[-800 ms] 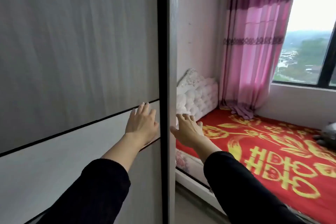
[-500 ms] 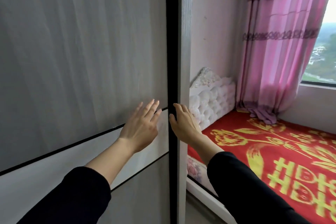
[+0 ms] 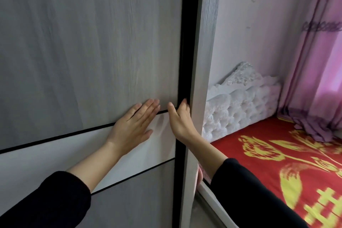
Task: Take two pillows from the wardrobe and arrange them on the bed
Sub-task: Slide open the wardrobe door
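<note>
The grey wood-grain sliding wardrobe door point(image 3: 88, 42) fills the left of the view and is closed; no pillow can be seen. My left hand point(image 3: 133, 127) lies flat and open on the door's face, across its pale middle band. My right hand point(image 3: 180, 118) is just to the right of it, thumb on the door face and fingertips hooked around the door's black edge strip point(image 3: 187, 46), against the wardrobe's side panel point(image 3: 205, 57). The bed point(image 3: 273, 155) with a red and gold cover lies to the right.
A white tufted headboard point(image 3: 240, 105) stands against the pale wall beside the wardrobe. A pink curtain point(image 3: 318, 83) hangs at the far right, its hem resting on the bed. A narrow strip of floor point(image 3: 201, 213) runs between wardrobe and bed.
Both hands have reached forward to the door. The left palm now lies flat on it, and the right fingers have closed around the black edge. My view has turned left, off the window.
</note>
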The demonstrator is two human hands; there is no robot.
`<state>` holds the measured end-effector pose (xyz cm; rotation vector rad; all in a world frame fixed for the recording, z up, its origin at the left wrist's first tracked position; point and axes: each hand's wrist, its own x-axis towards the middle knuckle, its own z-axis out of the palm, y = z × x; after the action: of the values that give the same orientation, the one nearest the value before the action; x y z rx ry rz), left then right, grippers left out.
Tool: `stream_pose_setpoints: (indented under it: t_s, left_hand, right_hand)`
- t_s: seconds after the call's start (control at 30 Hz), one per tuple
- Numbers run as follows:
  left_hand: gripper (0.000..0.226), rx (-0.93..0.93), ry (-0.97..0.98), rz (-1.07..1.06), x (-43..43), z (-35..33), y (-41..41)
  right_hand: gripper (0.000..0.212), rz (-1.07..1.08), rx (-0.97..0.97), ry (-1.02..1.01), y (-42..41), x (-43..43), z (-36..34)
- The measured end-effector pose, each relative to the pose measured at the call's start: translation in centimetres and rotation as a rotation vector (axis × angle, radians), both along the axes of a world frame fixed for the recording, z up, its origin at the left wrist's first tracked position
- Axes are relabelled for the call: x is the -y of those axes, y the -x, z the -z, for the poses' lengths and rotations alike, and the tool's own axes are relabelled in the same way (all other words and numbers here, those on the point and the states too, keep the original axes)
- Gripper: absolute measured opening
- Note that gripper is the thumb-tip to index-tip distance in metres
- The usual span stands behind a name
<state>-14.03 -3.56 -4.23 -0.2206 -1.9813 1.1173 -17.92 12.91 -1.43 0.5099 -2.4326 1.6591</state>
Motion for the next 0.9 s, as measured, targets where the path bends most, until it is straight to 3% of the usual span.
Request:
stream_pose_setpoints:
  t_s: [0.2,0.37,0.67,0.9]
  left_hand:
    - [0.072,-0.025,-0.01,0.025,0.3,0.0,0.2]
    - [0.071,-0.039,-0.015,0.06,0.9,-0.3,0.1]
    - [0.071,-0.059,0.021,0.06,3.7,-0.1,-2.2]
    - [0.07,-0.071,0.046,-0.031,7.4,-0.1,-5.5]
  right_hand:
    - [0.063,-0.007,0.006,0.071,1.0,-0.2,1.1]
    - [0.078,-0.023,-0.154,-0.048,0.3,0.8,3.1]
    - [0.07,0.008,-0.565,-0.486,-0.9,1.6,5.9]
    - [0.085,0.083,-0.952,-0.829,-0.9,2.2,6.4]
